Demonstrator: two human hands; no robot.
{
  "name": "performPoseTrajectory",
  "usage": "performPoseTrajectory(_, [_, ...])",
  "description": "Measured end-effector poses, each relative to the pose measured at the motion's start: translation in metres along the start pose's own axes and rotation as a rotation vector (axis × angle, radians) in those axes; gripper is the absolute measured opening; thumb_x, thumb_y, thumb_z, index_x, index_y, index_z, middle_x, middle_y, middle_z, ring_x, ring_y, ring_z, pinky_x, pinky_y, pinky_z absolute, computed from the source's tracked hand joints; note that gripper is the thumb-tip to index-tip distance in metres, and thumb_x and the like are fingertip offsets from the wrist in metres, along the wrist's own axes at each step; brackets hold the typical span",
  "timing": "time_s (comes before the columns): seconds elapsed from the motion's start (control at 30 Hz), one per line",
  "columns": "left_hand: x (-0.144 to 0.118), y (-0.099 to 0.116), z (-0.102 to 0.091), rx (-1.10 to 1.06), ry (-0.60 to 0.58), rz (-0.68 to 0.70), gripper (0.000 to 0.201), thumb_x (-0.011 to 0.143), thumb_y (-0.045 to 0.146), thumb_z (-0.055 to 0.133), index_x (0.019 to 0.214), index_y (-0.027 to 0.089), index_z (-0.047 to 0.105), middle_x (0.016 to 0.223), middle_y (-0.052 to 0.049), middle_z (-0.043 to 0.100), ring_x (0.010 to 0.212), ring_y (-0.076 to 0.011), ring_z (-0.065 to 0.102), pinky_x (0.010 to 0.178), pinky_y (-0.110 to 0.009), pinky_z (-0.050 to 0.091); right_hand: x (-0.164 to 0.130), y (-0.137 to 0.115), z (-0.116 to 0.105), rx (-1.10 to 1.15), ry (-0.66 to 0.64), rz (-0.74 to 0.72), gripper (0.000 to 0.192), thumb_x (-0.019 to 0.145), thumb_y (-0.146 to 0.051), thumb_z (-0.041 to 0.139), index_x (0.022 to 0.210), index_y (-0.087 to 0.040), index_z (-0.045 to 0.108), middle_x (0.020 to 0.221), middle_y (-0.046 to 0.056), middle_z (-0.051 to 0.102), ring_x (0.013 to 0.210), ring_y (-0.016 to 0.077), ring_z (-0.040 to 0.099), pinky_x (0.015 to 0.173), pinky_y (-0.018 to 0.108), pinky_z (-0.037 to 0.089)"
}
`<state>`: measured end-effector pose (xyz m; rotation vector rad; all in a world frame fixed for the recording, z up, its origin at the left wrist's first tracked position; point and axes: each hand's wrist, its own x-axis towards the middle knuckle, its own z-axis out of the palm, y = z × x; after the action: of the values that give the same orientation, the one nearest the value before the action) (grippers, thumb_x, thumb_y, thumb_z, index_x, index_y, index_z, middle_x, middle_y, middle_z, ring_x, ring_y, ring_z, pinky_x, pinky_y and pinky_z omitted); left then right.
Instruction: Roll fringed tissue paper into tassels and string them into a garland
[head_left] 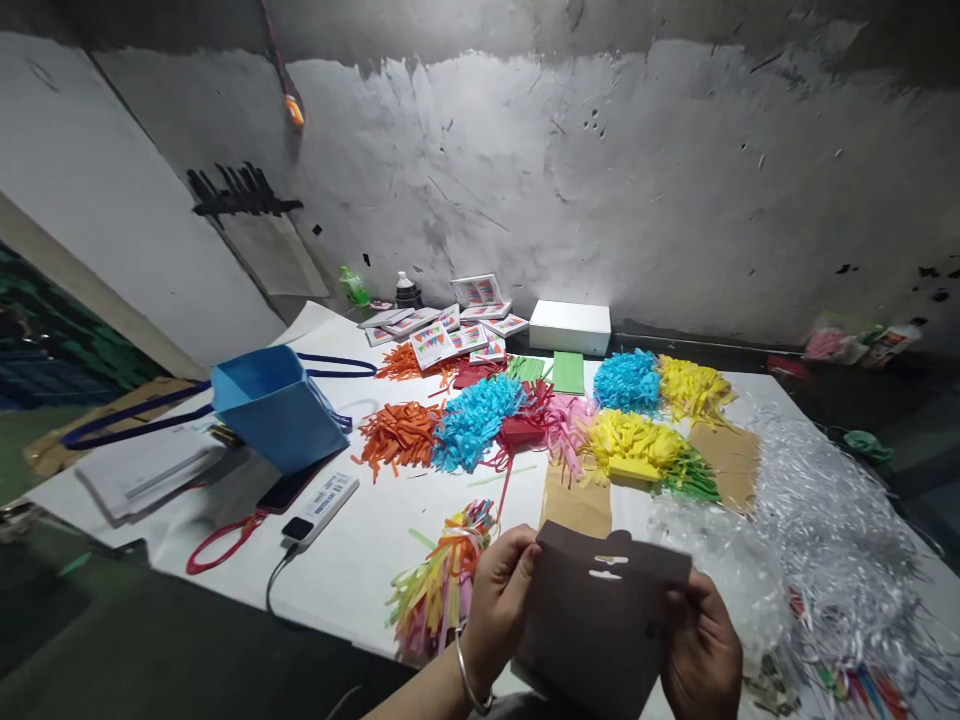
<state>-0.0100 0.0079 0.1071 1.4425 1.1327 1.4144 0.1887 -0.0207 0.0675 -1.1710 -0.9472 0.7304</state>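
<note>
Both hands hold one brown card header with a hang-hole slot near its top, low in the view. My left hand, with a metal bangle at the wrist, grips its left edge. My right hand grips its right edge. A bundle of mixed-colour paper fringe lies on the white table just left of my left hand.
Piles of orange, blue, pink and yellow fringe cover the table's middle. A blue bag and a power bank lie at left. Clear plastic sleeves are heaped at right. Printed cards and a white box sit by the wall.
</note>
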Motion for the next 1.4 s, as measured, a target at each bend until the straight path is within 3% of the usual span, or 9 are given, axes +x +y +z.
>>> performPoseTrajectory(0.2, [0.010,0.001,-0.009,0.144,-0.200,0.223,0.019,0.089,0.027,0.049,0.079,0.017,0.062,0.066,-0.002,0.060,0.062,-0.0128,0.056,0.059,-0.020,0.043,0.001,0.010,-0.011,-0.210,0.017,-0.054,0.030,0.081,-0.045,0.062,0.090,-0.017,0.071,0.087,0.009,0.072,0.078,0.0237,0.068,0.067,0.029,0.055])
performPoseTrajectory(0.3, [0.021,0.004,-0.015,0.236,-0.246,0.256,0.017,0.089,0.025,0.050,0.080,0.017,0.063,0.064,-0.001,0.060,0.058,-0.0115,0.055,0.056,-0.019,0.041,0.007,0.004,-0.012,-0.218,-0.084,-0.086,0.027,0.085,-0.041,0.058,0.094,-0.019,0.071,0.088,0.008,0.073,0.080,0.0228,0.068,0.070,0.028,0.055])
performPoseTrajectory(0.43, [0.029,0.005,-0.016,0.201,-0.082,0.166,0.023,0.090,0.030,0.049,0.074,0.017,0.060,0.061,0.001,0.054,0.055,-0.0103,0.048,0.052,-0.018,0.038,0.019,-0.017,-0.009,-0.219,-0.368,-0.100,0.028,0.089,-0.038,0.052,0.100,-0.020,0.071,0.092,0.007,0.072,0.082,0.0234,0.067,0.074,0.030,0.054])
performPoseTrajectory(0.63, [0.036,0.009,-0.014,0.099,-0.312,0.070,0.035,0.089,0.042,0.049,0.066,0.015,0.056,0.058,0.001,0.050,0.053,-0.0101,0.044,0.050,-0.019,0.036,0.026,-0.026,-0.006,-0.164,-0.336,-0.036,0.029,0.091,-0.038,0.049,0.100,-0.021,0.071,0.091,0.006,0.072,0.077,0.0217,0.066,0.072,0.029,0.053])
performPoseTrajectory(0.8, [0.038,0.005,-0.013,0.133,-0.118,0.027,0.035,0.086,0.041,0.053,0.066,0.014,0.063,0.056,0.001,0.051,0.052,-0.0100,0.042,0.049,-0.019,0.034,0.028,-0.027,-0.008,-0.114,-0.525,-0.011,0.029,0.092,-0.037,0.048,0.107,-0.023,0.069,0.094,0.004,0.071,0.080,0.0215,0.064,0.074,0.029,0.051])
performPoseTrajectory(1.0, [0.042,-0.008,-0.018,-0.057,-0.394,-0.134,0.037,0.085,0.046,0.054,0.091,0.014,0.071,0.080,-0.008,0.069,0.071,-0.0188,0.060,0.068,-0.028,0.050,0.029,-0.026,-0.008,-0.075,-0.412,0.016,0.030,0.093,-0.038,0.047,0.105,-0.022,0.069,0.093,0.005,0.071,0.081,0.0216,0.064,0.075,0.030,0.052])
performPoseTrajectory(1.2, [0.043,-0.001,-0.021,0.181,-0.292,0.130,0.025,0.089,0.031,0.051,0.104,0.020,0.068,0.085,-0.006,0.072,0.072,-0.0174,0.064,0.065,-0.024,0.051,0.030,-0.023,-0.005,0.039,-0.376,0.038,0.030,0.091,-0.038,0.050,0.113,-0.022,0.064,0.101,0.007,0.071,0.091,0.0233,0.065,0.081,0.036,0.053])
performPoseTrajectory(1.3, [0.047,0.002,-0.022,0.143,-0.322,0.288,0.024,0.090,0.028,0.051,0.107,0.021,0.066,0.090,-0.008,0.072,0.078,-0.0181,0.067,0.068,-0.024,0.052,0.034,-0.028,-0.009,0.057,-0.405,-0.032,0.021,0.090,-0.033,0.052,0.101,-0.025,0.068,0.103,0.007,0.070,0.095,0.0232,0.065,0.082,0.037,0.053])
performPoseTrajectory(1.4, [0.054,0.008,-0.023,0.070,-0.466,0.339,0.029,0.092,0.033,0.045,0.092,0.018,0.069,0.082,-0.010,0.071,0.075,-0.0190,0.066,0.066,-0.026,0.051,0.039,-0.037,-0.014,0.021,-0.489,-0.151,0.023,0.090,-0.028,0.049,0.082,-0.022,0.070,0.104,0.008,0.069,0.087,0.0216,0.066,0.072,0.033,0.054])
